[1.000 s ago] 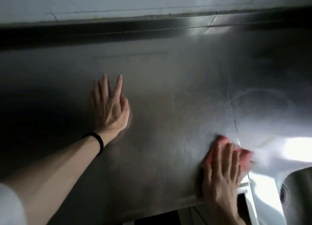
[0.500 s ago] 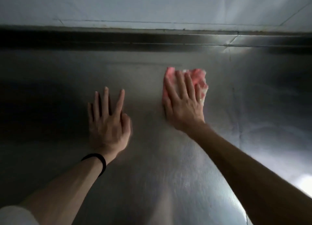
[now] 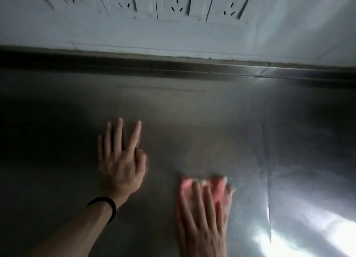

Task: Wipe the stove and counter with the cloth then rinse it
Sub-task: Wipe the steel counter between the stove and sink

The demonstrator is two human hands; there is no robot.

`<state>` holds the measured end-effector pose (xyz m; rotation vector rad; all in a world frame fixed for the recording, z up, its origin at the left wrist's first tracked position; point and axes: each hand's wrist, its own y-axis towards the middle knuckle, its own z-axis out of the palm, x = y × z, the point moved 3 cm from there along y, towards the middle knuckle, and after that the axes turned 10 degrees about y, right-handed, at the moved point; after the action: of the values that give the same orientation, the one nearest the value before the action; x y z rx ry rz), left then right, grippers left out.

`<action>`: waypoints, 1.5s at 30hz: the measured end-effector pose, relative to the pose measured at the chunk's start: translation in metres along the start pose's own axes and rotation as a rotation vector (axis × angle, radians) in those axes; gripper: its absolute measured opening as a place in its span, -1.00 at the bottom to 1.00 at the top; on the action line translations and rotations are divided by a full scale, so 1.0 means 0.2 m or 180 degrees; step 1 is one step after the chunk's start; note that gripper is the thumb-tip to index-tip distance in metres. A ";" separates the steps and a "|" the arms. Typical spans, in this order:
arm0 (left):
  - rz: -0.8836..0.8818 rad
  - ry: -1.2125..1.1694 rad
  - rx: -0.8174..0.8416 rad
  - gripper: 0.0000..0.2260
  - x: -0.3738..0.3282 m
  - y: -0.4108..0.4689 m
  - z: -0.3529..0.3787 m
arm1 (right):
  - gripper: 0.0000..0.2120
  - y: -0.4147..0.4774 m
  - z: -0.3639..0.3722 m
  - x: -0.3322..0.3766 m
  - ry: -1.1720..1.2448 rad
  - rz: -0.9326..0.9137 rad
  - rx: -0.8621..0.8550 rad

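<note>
A pink cloth point(image 3: 219, 187) lies flat on the stainless steel counter point(image 3: 192, 122), near the front and a little right of centre. My right hand point(image 3: 202, 218) presses down on it with straight fingers; the cloth shows beyond the fingertips and at both sides. My left hand point(image 3: 120, 160), a black band on its wrist, rests flat on the bare steel to the left of the cloth, fingers spread. The picture is blurred by motion. No stove is in view.
A raised steel back edge point(image 3: 173, 68) runs along the rear of the counter under a white tiled wall. Several white wall sockets point(image 3: 173, 4) sit above it. A seam point(image 3: 266, 160) crosses the steel at the right, with a bright glare at the front right.
My right hand has pulled the cloth from the far middle of the counter back toward the front. My left hand has stayed flat in the same spot.
</note>
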<state>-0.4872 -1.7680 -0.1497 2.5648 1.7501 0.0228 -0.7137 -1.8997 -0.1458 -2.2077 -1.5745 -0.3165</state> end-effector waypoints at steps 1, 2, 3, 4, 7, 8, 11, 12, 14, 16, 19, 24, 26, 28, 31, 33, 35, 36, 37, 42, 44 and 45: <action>-0.0008 0.0008 -0.0004 -0.34 0.00 0.00 0.00 | -0.47 -0.15 0.05 0.00 -0.0130 0.0047 0.0101; -0.0012 0.0022 0.0013 -0.34 0.00 0.00 0.00 | -0.46 -0.26 0.08 -0.01 -0.0353 0.0037 0.0123; -0.0012 0.0036 0.0042 -0.33 0.00 0.00 0.00 | -0.45 -0.31 0.10 -0.03 -0.0622 0.0029 0.0086; -0.0009 0.0049 0.0068 -0.33 0.00 0.01 0.00 | -0.42 -0.31 0.10 -0.04 -0.0918 -0.0038 -0.0001; 0.0005 0.0054 0.0123 -0.33 0.00 0.00 0.01 | -0.47 -0.14 -0.02 -0.05 -0.0508 -0.0074 -0.0253; 0.0004 0.0048 0.0123 -0.34 0.00 0.00 0.00 | -0.46 -0.03 -0.06 -0.05 -0.0171 -0.0108 -0.0198; 0.0021 0.0088 0.0174 -0.36 0.00 0.00 0.01 | -0.43 0.44 -0.21 -0.13 0.0026 -0.0244 0.0009; 0.0018 0.0086 0.0197 -0.35 0.01 0.00 0.01 | -0.42 0.62 -0.26 -0.17 -0.0006 -0.0184 0.0017; 0.0005 0.0107 0.0206 -0.34 0.01 0.00 0.01 | -0.40 0.97 -0.36 -0.26 -0.0110 -0.0044 0.0031; -0.0010 0.0072 0.0160 -0.33 0.01 0.00 0.02 | -0.38 1.23 -0.43 -0.32 -0.0149 0.0096 0.0081; 0.0004 0.0078 0.0046 -0.34 0.01 0.00 0.03 | -0.36 1.42 -0.50 -0.37 -0.0135 0.0095 0.0167; 0.0052 0.0136 0.0092 -0.34 0.02 0.02 0.03 | -0.42 1.13 -0.42 -0.29 0.0104 0.0200 -0.0139; 0.0057 0.0090 0.0106 -0.36 0.02 0.02 0.02 | -0.43 0.78 -0.34 -0.22 0.0140 0.0171 -0.0259; 0.0030 0.0031 0.0124 -0.37 0.01 0.01 0.00 | -0.43 0.37 -0.23 -0.15 0.0126 0.0109 -0.0191; 0.0033 0.0009 0.0191 -0.36 0.00 0.01 -0.02 | -0.34 -0.19 -0.09 -0.09 -0.0062 0.0165 0.0005; 0.0016 0.0017 0.0253 -0.35 -0.02 0.01 -0.04 | -0.37 -0.37 -0.05 -0.09 -0.0298 0.0275 0.0040; 0.0012 0.0026 0.0325 -0.35 -0.02 0.01 -0.05 | -0.46 -0.40 -0.07 -0.10 -0.0322 0.0375 -0.0064; 0.0021 0.0003 0.0350 -0.35 -0.03 0.01 -0.06 | -0.44 -0.38 -0.09 -0.11 -0.0250 0.0352 -0.0089; 0.0023 -0.0043 0.0368 -0.35 -0.04 0.03 -0.07 | -0.39 -0.34 -0.11 -0.13 -0.0144 0.0303 -0.0056; 0.0133 -0.0407 0.0439 -0.24 -0.27 0.08 -0.14 | -0.43 0.17 -0.27 -0.34 0.0333 0.0227 -0.0096; 0.0346 -0.0540 0.0441 -0.33 -0.43 0.08 -0.16 | -0.45 0.47 -0.37 -0.48 0.0269 0.0363 -0.0167; 0.0417 -0.0595 0.0479 -0.34 -0.51 0.07 -0.16 | -0.45 0.61 -0.43 -0.54 0.0181 0.0394 -0.0192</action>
<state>-0.5116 -1.8666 -0.1165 2.6785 1.5725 -0.3463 -0.6313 -2.0642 -0.1372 -2.3088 -1.4092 -0.3910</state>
